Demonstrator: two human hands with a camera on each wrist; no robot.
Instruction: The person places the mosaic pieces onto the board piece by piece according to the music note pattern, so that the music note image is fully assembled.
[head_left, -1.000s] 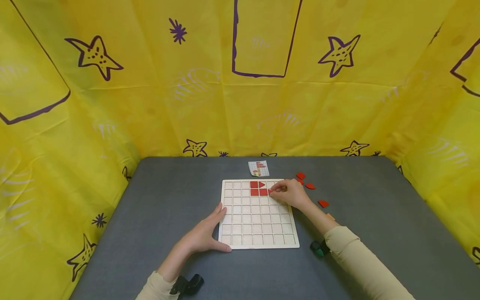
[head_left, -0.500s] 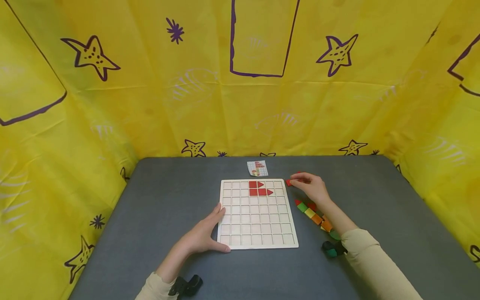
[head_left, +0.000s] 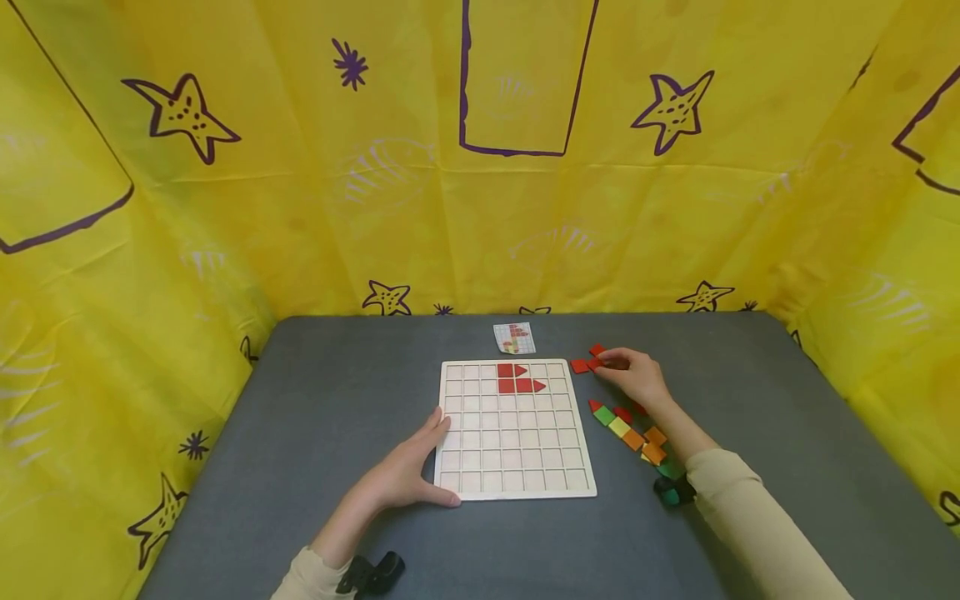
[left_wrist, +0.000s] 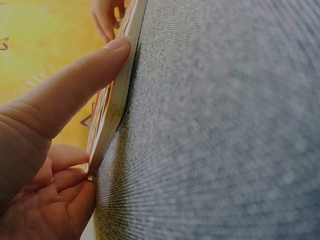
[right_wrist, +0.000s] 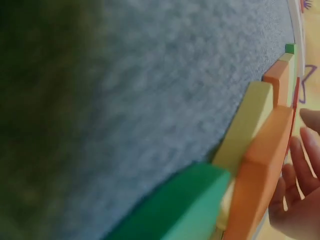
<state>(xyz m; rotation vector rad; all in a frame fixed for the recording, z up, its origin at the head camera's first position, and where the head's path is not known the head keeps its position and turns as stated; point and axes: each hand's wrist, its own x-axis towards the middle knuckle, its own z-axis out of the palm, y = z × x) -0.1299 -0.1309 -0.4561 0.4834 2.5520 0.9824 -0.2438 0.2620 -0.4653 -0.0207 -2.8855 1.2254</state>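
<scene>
A white gridded board (head_left: 517,433) lies on the table, with several red squares and triangular pieces in its upper cells. At its lower left corner is my left hand (head_left: 401,467), thumb straight against the front edge and fingers against the left edge. In the left wrist view the thumb (left_wrist: 85,82) presses the board's side (left_wrist: 117,92). My right hand (head_left: 637,377) reaches beyond the board's upper right, thumb and fingertips at a small red piece (head_left: 595,364); a firm grip on it is not visible. A red square (head_left: 579,367) and another red piece (head_left: 597,350) lie beside it.
Green, yellow and orange pieces (head_left: 632,439) lie in a slanting row right of the board, beneath the right forearm, with a red piece (head_left: 622,413) alongside. A small pattern card (head_left: 514,337) lies behind the board. Yellow patterned cloth (head_left: 390,208) surrounds the grey table (head_left: 360,375).
The right hand has left a red triangle on the board and moved right to the loose red pieces, shifting from the square to the one beside it. The left hand stays put.
</scene>
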